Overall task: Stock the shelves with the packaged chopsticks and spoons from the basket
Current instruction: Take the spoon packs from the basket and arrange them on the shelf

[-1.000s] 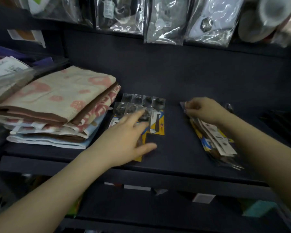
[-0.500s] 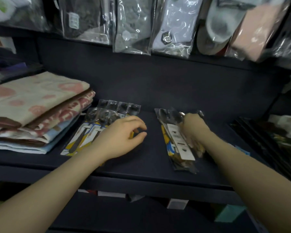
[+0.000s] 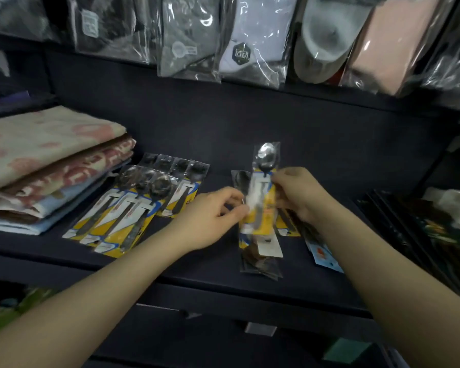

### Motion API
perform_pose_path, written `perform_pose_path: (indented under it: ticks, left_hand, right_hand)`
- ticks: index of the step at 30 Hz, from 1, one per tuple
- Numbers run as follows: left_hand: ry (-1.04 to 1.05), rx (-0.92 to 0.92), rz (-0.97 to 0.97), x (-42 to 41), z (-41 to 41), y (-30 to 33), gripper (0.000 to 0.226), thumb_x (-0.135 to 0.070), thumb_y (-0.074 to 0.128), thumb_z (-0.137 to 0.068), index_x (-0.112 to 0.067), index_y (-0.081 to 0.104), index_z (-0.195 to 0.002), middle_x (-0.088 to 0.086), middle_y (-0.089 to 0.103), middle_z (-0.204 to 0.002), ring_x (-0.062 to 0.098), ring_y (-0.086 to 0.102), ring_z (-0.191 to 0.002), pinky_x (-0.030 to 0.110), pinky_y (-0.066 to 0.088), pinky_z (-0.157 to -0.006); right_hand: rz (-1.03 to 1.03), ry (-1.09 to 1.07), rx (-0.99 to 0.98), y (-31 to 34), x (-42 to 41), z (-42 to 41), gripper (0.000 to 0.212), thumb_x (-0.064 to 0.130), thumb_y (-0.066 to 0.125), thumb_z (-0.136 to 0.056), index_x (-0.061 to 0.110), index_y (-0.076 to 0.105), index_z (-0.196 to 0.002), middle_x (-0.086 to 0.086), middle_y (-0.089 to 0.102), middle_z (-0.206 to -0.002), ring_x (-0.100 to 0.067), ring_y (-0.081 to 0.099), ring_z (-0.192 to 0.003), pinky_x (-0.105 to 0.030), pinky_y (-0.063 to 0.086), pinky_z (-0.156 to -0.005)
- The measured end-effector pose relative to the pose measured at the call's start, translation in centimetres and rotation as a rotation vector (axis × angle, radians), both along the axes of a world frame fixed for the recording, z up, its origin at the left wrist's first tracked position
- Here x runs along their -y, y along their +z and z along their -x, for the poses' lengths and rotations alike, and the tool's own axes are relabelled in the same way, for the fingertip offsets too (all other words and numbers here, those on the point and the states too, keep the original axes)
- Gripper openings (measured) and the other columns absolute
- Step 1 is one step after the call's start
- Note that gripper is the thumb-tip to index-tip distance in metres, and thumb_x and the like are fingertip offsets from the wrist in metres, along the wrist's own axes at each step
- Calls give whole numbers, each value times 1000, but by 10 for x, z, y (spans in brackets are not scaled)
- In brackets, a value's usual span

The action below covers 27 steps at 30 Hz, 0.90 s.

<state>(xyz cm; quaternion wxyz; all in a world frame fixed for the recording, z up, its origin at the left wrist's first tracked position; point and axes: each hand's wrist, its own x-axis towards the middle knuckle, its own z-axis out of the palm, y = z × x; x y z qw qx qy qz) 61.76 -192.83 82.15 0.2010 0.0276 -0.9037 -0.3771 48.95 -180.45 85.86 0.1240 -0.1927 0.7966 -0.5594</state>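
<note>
Both hands, left (image 3: 213, 216) and right (image 3: 300, 195), pinch one spoon pack (image 3: 262, 192); seven packs (image 3: 133, 205) lie left of them.

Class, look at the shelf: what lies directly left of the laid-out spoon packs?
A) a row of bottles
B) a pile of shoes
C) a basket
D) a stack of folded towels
D: the stack of folded towels sits just left of the spoon packs on the shelf.

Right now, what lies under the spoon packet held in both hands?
Under the lifted spoon packet, pinched by the left hand and right hand, lies a pile of more spoon packets on the dark shelf. How many are stacked there is hidden.
</note>
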Motion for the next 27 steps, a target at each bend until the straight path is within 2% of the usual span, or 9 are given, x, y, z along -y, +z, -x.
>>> perform_pose_path:
  ticks: [4, 7, 9, 11, 15, 19, 22, 24, 27]
  left_hand:
    - [29, -138, -377, -2, -8, 3, 27, -25, 55, -89, -27, 47, -114, 6, 63, -84, 9, 56, -54, 23, 46, -47]
    - [62, -216, -547, 13, -24, -1, 29, -11, 59, -86, -31, 51, -104, 1, 59, -73, 9, 42, -36, 20, 34, -36]
    - [69, -184, -524, 23, -38, -8, 32, -9, 61, -84, -36, 53, -101, -4, 60, -77, 3, 44, -38, 16, 34, -39]
    - [94, -121, -410, 34, -51, -18, 34, -15, 65, -82, -41, 53, -100, -8, 61, -80, -1, 52, -49, 17, 38, -47]
    - [198, 40, -198, 52, -69, -28, 37, -28, 66, -80, -36, 49, -112, 2, 60, -75, 3, 45, -41, 21, 36, -46]
    - [252, 84, 195, 68, -82, -27, 36, -48, 55, -79, -29, 57, -110, -10, 57, -71, -6, 52, -64, 13, 38, -57]
    - [198, 37, 343, 91, -90, -35, 54, -64, 40, -73, -28, 64, -105, -4, 61, -104, 10, 54, -98, 29, 46, -86]
    - [114, 43, 438, 107, -95, -40, 62, -74, 37, -73, -33, 62, -112, 2, 50, -133, 18, 42, -127, 31, 34, -105]
    - [-55, 240, 331, 119, -103, -39, 79, -82, 32, -61, -43, 44, -129, -11, 24, -150, -5, 9, -135, 16, 21, -108]
  right_hand:
    - [171, 309, 204, 13, 19, -24, 22, 8, 45, -96, 11, 54, -76, -3, 67, -60, -10, 65, -48, -21, 55, -46]
    - [98, 373, 186, 8, 35, -32, 7, 13, 51, -94, 12, 57, -91, -6, 71, -77, -13, 68, -62, -22, 56, -52]
    - [31, 319, 48, 4, 48, -30, 36, 19, 59, -89, 14, 45, -122, -11, 69, -103, -16, 65, -77, -22, 51, -54]
    - [-15, 278, -82, -1, 63, -26, 64, 18, 64, -86, 17, 27, -139, -11, 64, -110, -15, 61, -70, -17, 43, -47]
    - [-253, 314, -225, -11, 94, -22, 6, 11, 62, -87, 9, 57, -84, -4, 56, -65, -5, 49, -39, -11, 30, -30]
    - [-461, 376, -174, -22, 125, -20, 29, 5, 51, -93, 17, 46, -67, -3, 49, -59, -12, 48, -49, -11, 33, -29]
    - [-472, 385, -171, -23, 139, -22, 30, 2, 48, -94, 18, 47, -69, -1, 50, -65, -11, 48, -53, -13, 44, -38]
    - [-510, 359, -274, -26, 145, -23, 24, 1, 51, -91, 16, 54, -73, -5, 55, -73, -14, 52, -58, -25, 54, -57]
    - [-629, 316, -545, -28, 147, -28, 21, 6, 55, -88, 8, 64, -107, -13, 65, -110, -28, 62, -98, -28, 46, -84]
